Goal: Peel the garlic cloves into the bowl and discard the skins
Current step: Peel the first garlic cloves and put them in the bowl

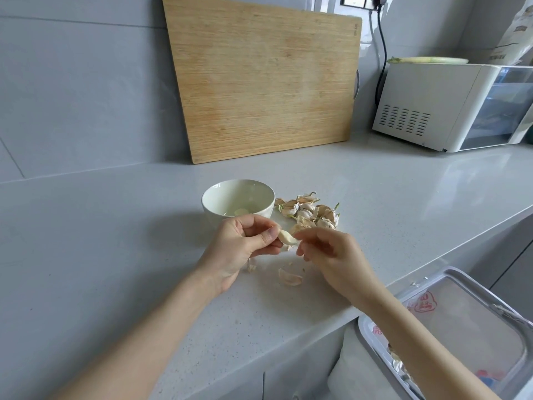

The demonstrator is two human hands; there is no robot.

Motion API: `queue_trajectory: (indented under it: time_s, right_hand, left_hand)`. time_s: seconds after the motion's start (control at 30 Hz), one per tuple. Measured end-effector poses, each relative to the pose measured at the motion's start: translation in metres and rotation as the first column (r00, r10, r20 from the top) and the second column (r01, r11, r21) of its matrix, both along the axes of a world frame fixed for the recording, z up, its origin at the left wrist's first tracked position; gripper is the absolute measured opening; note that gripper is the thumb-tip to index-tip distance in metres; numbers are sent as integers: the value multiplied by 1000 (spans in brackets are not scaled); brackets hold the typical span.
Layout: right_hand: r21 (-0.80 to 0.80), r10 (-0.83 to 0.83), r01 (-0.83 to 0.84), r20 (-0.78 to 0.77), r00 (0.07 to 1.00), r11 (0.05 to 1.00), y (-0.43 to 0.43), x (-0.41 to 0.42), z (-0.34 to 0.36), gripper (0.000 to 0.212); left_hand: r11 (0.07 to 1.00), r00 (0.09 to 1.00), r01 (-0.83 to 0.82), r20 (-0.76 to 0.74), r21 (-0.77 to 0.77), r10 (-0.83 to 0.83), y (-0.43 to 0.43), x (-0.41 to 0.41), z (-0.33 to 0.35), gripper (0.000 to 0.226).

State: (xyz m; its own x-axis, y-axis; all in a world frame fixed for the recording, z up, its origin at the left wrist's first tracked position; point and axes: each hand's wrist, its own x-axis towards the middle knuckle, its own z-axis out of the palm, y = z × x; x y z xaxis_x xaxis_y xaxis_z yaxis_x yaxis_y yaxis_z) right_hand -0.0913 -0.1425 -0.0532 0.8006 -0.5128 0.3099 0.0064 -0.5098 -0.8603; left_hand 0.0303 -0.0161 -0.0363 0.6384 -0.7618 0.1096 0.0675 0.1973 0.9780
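Observation:
My left hand pinches a pale garlic clove between thumb and fingers, just above the counter. My right hand has its fingertips at the clove's right end, fingers curled; whether it pinches skin is unclear. A white bowl stands right behind my left hand with one peeled clove inside. A pile of unpeeled cloves lies to the right of the bowl. Loose skins lie on the counter below my hands.
A wooden cutting board leans on the wall behind the bowl. A white appliance stands at the back right with a cable running up the wall. Below the counter edge at the right is a bin lined with a plastic bag.

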Motion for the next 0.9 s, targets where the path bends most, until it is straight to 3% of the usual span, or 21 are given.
queue_trajectory:
  time_s: [0.13,0.33,0.47,0.9]
  right_hand:
    - [414,136,-174,121,983,893,8,-2,7,18]
    - [679,207,-297,212,955,672,12,3,6,9]
    - [708,213,-302,214,953,638,12,5,8,10]
    - [678,176,-212,122,977,704,19,6,11,18]
  left_hand:
    - [1000,999,-23,29,-12,23,-1,-2,-1,4]
    - [998,996,-45,80,-40,48,-2,-3,-1,7]
    - [998,989,-60,137,-20,62,-1,-3,-2,7]
    - [998,959,-53,277,-21,57,-1,-7,0,7]
